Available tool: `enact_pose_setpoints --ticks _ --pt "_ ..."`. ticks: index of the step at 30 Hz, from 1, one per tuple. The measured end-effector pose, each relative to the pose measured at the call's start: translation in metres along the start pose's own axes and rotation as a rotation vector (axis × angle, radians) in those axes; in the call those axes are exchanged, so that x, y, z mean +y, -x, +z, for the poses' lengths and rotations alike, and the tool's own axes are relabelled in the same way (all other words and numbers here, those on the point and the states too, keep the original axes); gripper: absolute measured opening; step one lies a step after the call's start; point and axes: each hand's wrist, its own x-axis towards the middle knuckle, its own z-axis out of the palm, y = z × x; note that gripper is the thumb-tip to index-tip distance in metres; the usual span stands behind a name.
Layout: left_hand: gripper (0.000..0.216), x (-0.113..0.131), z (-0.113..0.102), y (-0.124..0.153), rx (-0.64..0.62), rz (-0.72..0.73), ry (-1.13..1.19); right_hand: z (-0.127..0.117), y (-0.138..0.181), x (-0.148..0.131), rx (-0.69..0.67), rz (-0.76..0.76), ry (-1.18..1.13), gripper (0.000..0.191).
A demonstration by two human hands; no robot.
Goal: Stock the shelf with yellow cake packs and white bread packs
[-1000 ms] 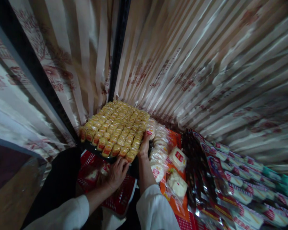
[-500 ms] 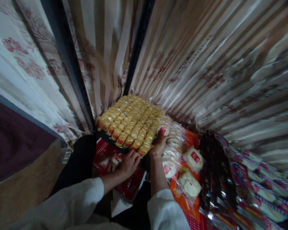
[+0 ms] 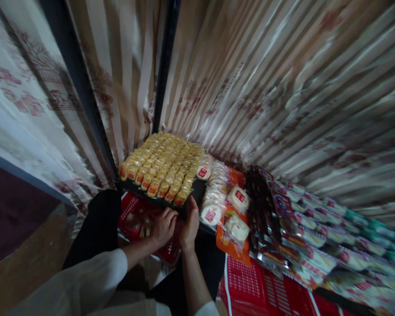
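Rows of small yellow wrapped snack packs stand close together on a black tray at the shelf's left end. At the tray's front edge is my left hand, fingers bent and pressed together; whatever they hold, if anything, is hidden. Just right of it, my right hand stands on edge with fingers extended upward at the tray's front right corner, showing no object in it. A round white pack with a red label lies beside the yellow rows.
Below the tray sits a red basket with some packs inside. Rightward lie white round packs, an orange wrapper, dark brown packs and white-and-red packets. A second red basket is below. Printed curtains and dark posts stand behind.
My right hand has come off the round white pack and moved down to the tray's front corner. My left hand has drawn slightly back from the yellow packs. The view has shifted right.
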Motion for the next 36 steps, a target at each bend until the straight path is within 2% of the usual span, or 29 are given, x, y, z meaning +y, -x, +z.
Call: enact_pose_setpoints --ticks 6,12,18,24,27,30,36 --pt "0.023 0.020 -0.001 -0.004 -0.038 0.077 0.095 -0.014 0.014 -0.005 -0.014 0.020 0.086 0.056" --pt "0.031 0.034 0.009 -0.004 -0.164 0.125 0.113 -0.029 0.007 -0.020 0.033 0.025 0.190 0.053" --pt "0.026 0.047 0.016 -0.004 -0.209 0.132 0.168 -0.064 -0.018 -0.042 0.139 -0.085 0.318 0.046" --pt "0.033 0.057 0.024 -0.005 -0.313 0.158 0.196 -0.104 -0.044 -0.050 0.300 -0.132 0.408 0.051" --pt "0.034 0.068 0.030 -0.014 -0.337 0.178 0.212 -0.125 -0.061 -0.052 0.388 -0.155 0.495 0.058" --pt "0.033 0.082 0.036 -0.029 -0.352 0.199 0.222 -0.143 -0.082 -0.057 0.391 -0.177 0.651 0.064" --pt "0.032 0.095 0.048 -0.042 -0.396 0.244 0.184 -0.151 -0.113 -0.063 0.396 -0.051 0.894 0.068"
